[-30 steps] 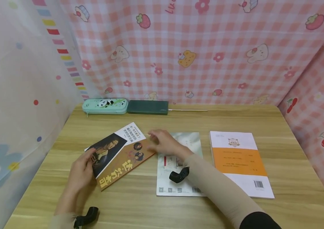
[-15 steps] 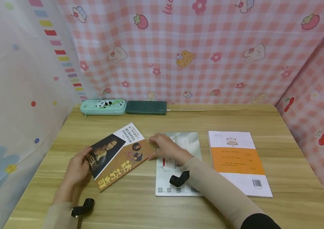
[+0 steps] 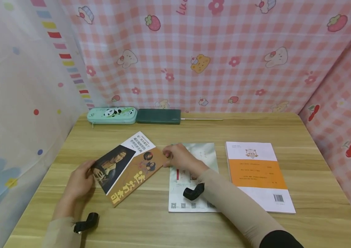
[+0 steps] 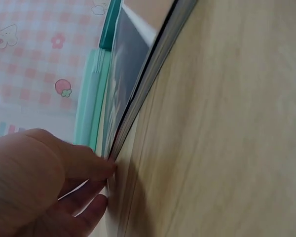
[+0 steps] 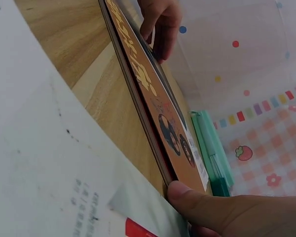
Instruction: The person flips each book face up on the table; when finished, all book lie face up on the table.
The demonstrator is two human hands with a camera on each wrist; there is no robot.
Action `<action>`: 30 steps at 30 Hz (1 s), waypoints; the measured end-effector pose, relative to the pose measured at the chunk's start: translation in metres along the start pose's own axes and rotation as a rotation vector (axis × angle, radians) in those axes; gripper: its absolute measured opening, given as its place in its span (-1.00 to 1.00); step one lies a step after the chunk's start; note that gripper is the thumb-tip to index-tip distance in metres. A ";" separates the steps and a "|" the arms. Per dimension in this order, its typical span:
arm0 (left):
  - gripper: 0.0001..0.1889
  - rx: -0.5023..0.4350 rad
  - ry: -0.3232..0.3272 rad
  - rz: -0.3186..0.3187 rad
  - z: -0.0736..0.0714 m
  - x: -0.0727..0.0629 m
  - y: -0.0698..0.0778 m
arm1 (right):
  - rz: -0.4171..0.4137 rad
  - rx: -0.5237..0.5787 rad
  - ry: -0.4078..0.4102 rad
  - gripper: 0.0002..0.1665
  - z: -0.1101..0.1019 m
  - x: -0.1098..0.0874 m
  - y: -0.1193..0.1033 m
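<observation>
A thin book (image 3: pixel 129 168) with a brown and black cover, a portrait and gold lettering lies slanted on the left of the table. My left hand (image 3: pixel 81 179) pinches its left edge; in the left wrist view the thumb (image 4: pixel 96 167) meets the page edges. At the opposite corner my right hand (image 3: pixel 181 158) grips the same book, its thumb (image 5: pixel 183 192) on the edge in the right wrist view. The right fingers are mostly hidden there. Partly under my right forearm lies a pale green-white book (image 3: pixel 178 193), back cover up.
A white and orange book (image 3: pixel 257 174) lies at the right of the wooden table (image 3: pixel 138 227). Along the back edge stand a mint panda pencil case (image 3: pixel 112 116), a dark green box (image 3: pixel 158 116) and a thin rod (image 3: pixel 201 119). Patterned cloth (image 3: pixel 175 69) hangs behind.
My right hand has closed on the book's right corner. The book has turned slightly and shifted a little, and my left hand has moved slightly left along with its edge.
</observation>
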State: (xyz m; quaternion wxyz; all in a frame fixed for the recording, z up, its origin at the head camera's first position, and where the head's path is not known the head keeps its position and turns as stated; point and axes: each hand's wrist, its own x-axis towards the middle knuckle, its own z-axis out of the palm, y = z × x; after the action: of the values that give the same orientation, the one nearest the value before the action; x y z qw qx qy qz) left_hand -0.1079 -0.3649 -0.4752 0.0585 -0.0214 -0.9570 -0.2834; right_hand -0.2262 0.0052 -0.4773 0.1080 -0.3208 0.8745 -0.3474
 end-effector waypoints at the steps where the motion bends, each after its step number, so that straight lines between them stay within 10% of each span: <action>1: -0.47 -0.002 0.002 0.000 -0.001 -0.002 0.000 | 0.004 0.009 0.010 -0.49 0.000 0.001 0.000; 30: -0.27 -0.133 -0.145 -0.108 -0.003 -0.055 0.022 | 0.053 0.170 0.027 -0.46 -0.007 0.013 -0.001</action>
State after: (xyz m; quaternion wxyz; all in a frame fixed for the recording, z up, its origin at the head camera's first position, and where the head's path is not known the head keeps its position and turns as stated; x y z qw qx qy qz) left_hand -0.0514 -0.3487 -0.4680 -0.0281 0.0060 -0.9375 -0.3467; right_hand -0.2386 0.0000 -0.4713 0.1324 -0.2826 0.8514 -0.4216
